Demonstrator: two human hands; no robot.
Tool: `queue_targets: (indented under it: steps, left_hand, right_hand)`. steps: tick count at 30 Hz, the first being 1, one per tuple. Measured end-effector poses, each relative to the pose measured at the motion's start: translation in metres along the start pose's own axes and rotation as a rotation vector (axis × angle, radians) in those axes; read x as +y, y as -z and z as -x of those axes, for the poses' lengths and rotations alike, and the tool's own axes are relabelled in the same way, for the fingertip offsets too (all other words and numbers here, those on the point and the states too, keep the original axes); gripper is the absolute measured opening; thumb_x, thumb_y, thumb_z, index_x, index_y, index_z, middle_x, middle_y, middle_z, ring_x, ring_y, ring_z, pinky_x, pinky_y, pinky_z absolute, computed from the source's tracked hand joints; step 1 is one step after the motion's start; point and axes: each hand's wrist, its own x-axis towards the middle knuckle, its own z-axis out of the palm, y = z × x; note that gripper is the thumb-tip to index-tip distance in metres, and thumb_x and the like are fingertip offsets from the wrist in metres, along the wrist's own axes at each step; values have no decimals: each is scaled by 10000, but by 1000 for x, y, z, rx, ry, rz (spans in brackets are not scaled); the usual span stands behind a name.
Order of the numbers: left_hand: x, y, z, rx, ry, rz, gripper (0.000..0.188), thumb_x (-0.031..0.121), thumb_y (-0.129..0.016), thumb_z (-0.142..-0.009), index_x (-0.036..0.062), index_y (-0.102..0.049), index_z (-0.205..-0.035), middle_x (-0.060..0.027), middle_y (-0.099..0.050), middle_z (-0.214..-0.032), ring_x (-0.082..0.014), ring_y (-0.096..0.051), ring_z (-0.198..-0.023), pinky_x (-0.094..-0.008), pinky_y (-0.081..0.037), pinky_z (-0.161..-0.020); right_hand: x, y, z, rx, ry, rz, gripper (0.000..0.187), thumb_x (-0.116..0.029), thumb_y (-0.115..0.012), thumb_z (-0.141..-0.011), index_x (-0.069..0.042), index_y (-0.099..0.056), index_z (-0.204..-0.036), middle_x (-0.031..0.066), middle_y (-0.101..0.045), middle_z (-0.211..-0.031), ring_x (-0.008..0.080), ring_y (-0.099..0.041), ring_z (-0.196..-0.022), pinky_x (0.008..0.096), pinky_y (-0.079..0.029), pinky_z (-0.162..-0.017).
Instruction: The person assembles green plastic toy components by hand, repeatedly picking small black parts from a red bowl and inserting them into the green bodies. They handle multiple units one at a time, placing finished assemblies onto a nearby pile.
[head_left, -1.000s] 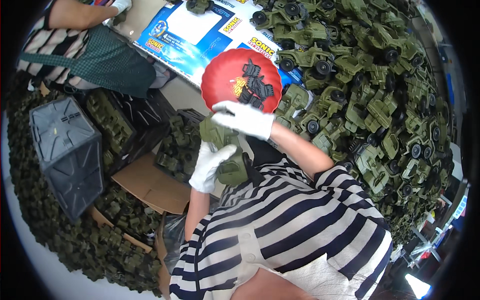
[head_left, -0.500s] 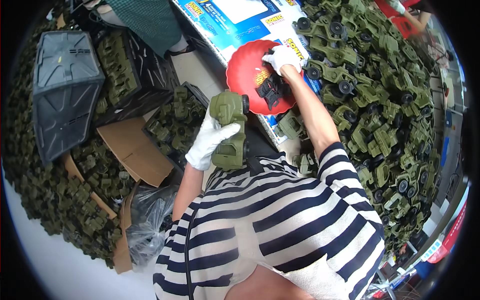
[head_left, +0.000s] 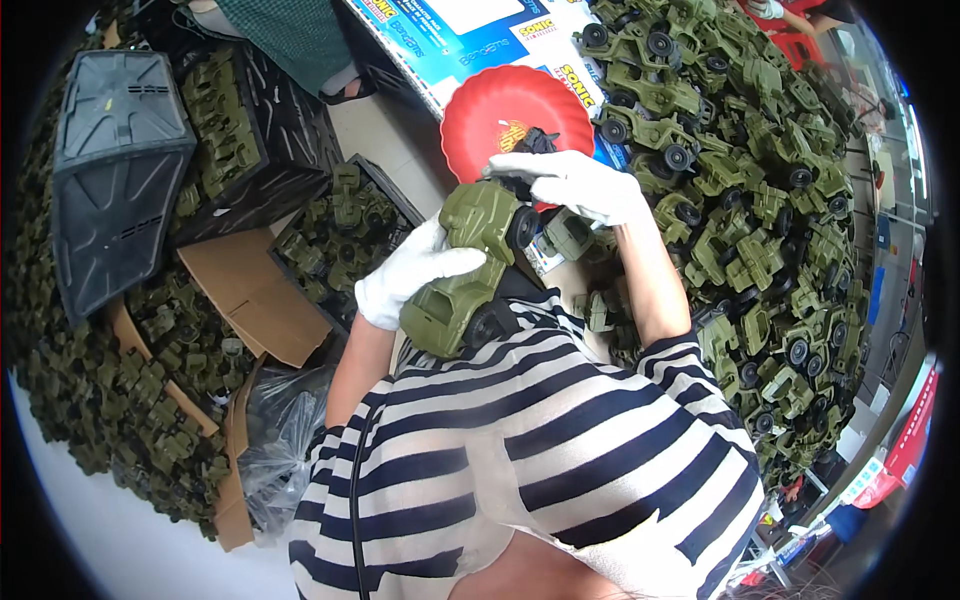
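My left hand [head_left: 405, 278], in a white glove, grips an olive-green toy jeep [head_left: 462, 250] by its side, thumb across the body. The jeep is tilted, its black wheels facing right. My right hand [head_left: 582, 188], also gloved, is at the jeep's far end. A small black plastic part [head_left: 516, 186] shows under its fingers, mostly hidden, against or very close to the jeep. Just beyond is a red scalloped bowl [head_left: 475, 125], with more black plastic parts [head_left: 541, 140] inside it, partly covered by my right hand.
Toy jeeps lie heaped on the right [head_left: 740, 240]. Left stand a black crate [head_left: 285, 130] of green bodies, a grey folded lid [head_left: 120, 180], a cardboard flap [head_left: 255, 290] and a clear plastic bag [head_left: 285, 440]. A printed blue-white sheet [head_left: 470, 45] lies under the bowl. Another person's green garment [head_left: 285, 45] shows beyond.
My right hand has come out of the red bowl to the jeep's far end, bringing a black part. My left hand has tilted the jeep, its far end now leaning right.
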Motion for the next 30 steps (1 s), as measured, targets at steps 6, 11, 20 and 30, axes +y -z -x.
queue_targets:
  steps: [6, 11, 20, 30]
  left_hand:
    - [3, -9, 12, 6, 26, 22, 690, 125, -636, -877, 12, -319, -1478, -121, -558, -1264, -183, -587, -1101, -325, -488, -944]
    - [-3, -5, 19, -13, 33, 97, 680, 125, -618, -885, 18, -312, -1483, -135, -564, -1243, -212, -612, -1067, -338, -511, -913]
    - [0, -10, 22, 20, 27, 82, 671, 133, -612, -889, 18, -315, -1479, -145, -577, -1202, -232, -639, -999, -342, -531, -867]
    - [-12, -6, 15, 43, -25, 120, 665, 16, -684, -861, 16, -368, -1446, -86, -565, -1269, -164, -587, -1114, -307, -488, -959]
  right_hand:
    - [25, -13, 6, 137, 26, -191, 625, -198, -706, -861, -28, -486, -1421, 87, -600, -1331, 128, -604, -1013, 253, -466, -908]
    - [41, -19, -5, 132, 120, -248, 571, -188, -681, -899, 24, -493, -1395, 84, -603, -1312, 110, -563, -1027, 252, -448, -938]
    - [44, -35, -8, 75, 163, -404, 570, -174, -621, -931, 92, -438, -1402, 137, -492, -1447, 195, -461, -1326, 320, -335, -1123]
    - [42, -25, -6, 40, 193, -171, 639, -282, -641, -929, 71, -429, -1417, 152, -499, -1438, 228, -464, -1329, 355, -333, -1128]
